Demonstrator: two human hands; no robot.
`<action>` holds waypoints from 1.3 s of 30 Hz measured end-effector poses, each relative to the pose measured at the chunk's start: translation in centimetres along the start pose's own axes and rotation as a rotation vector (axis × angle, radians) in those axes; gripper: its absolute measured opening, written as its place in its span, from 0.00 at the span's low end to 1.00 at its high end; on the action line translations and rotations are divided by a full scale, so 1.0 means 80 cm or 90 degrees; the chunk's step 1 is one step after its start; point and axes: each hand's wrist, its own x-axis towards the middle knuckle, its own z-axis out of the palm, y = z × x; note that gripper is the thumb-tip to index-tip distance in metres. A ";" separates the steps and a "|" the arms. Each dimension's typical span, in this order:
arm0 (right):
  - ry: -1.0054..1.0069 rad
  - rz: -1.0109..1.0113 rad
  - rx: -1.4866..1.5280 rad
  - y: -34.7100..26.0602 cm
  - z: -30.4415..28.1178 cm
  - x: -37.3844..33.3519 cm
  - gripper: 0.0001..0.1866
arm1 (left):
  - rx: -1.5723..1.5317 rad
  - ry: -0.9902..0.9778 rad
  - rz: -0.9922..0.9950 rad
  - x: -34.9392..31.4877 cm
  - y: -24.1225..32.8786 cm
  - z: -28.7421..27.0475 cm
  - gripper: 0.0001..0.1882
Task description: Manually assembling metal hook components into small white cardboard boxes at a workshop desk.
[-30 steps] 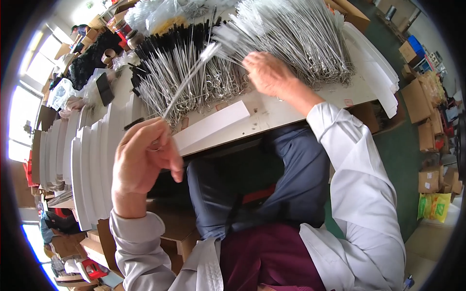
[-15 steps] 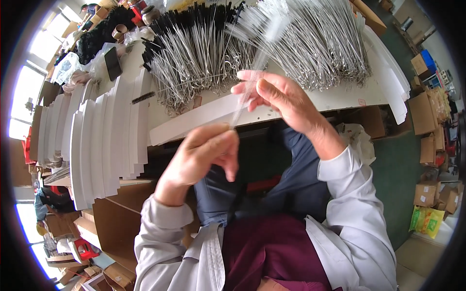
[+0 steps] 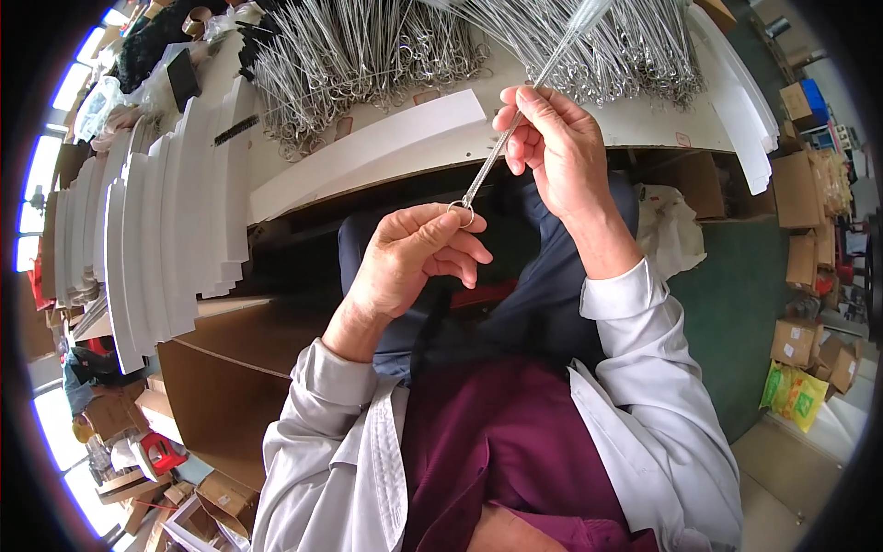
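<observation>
A thin metal wire brush (image 3: 488, 166) slants between my hands, with a looped ring end near me and pale bristles at its far upper end. My left hand (image 3: 409, 253) pinches the looped end between thumb and forefinger, its other fingers loosely curled. Higher up the shaft, my right hand (image 3: 563, 152) grips it between thumb and fingers. Beyond them on the table, a pile of wire brushes (image 3: 340, 74) lies with loops toward me. Another pile of wire brushes (image 3: 630, 64) lies to its right, partly behind the held brush.
A long white strip (image 3: 377, 140) lies along the near edge of the table (image 3: 441, 158). Stacked white strips (image 3: 156, 230) stand at the left, beside a small black brush (image 3: 236, 130). An open cardboard box (image 3: 225, 391) sits below them. More white strips (image 3: 736, 110) line the table's right end.
The brush, blurred before, now shows sharply. My right hand has risen slightly along the shaft; my left hand has shifted right and up, still at the looped end. The view has tilted nearer to me.
</observation>
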 end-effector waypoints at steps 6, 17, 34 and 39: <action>0.093 -0.106 -0.075 0.013 0.002 0.000 0.16 | 0.088 0.055 -0.002 0.004 -0.013 0.009 0.17; 0.098 -0.018 -0.041 0.023 -0.002 -0.004 0.15 | 0.896 0.310 0.407 0.073 0.088 -0.037 0.08; 0.049 -0.035 -0.134 0.066 -0.017 0.018 0.15 | 1.145 0.385 0.298 0.164 0.144 -0.068 0.05; 0.019 -0.013 -0.028 0.052 0.012 0.065 0.16 | 1.178 0.340 0.371 0.147 0.154 -0.085 0.06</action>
